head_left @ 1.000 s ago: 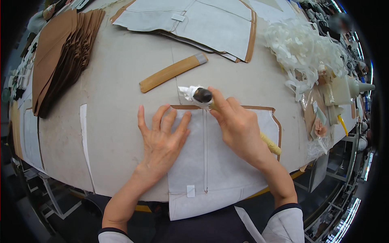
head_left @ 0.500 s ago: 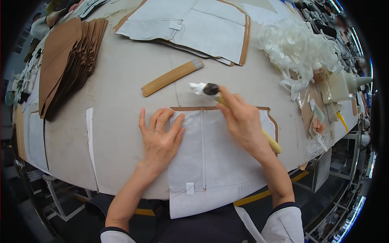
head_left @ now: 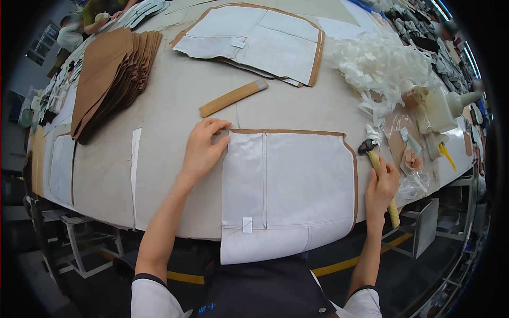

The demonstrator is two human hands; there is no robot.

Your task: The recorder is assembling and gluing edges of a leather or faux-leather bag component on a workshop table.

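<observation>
A white-backed leather panel (head_left: 307, 180) with brown edges lies flat before me, its lower part hanging over the table's near edge. A seam runs down it, and a small white tag (head_left: 247, 225) sits near the lower left. At the panel's upper left corner is my left hand (head_left: 201, 151), fingers bent, thumb and forefinger apart, fingertips at the edge. Right of the panel, my right hand (head_left: 383, 188) is closed around the yellow handle of a hammer (head_left: 374, 156). Its dark head has white material wrapped on one end and points away from me.
Beyond the panel lies a flat wooden stick (head_left: 233, 98), with more white-backed panels (head_left: 265, 40) behind it. Brown pieces (head_left: 106, 79) are stacked at left. White strips (head_left: 384, 66), a squeeze bottle (head_left: 442, 110) and plastic wrap (head_left: 413, 184) crowd the right. Another person (head_left: 101, 16) is at far left.
My right hand has carried the hammer from above the panel to its right side. My left hand has slid off the panel's face to its upper left corner. The view has shifted slightly.
</observation>
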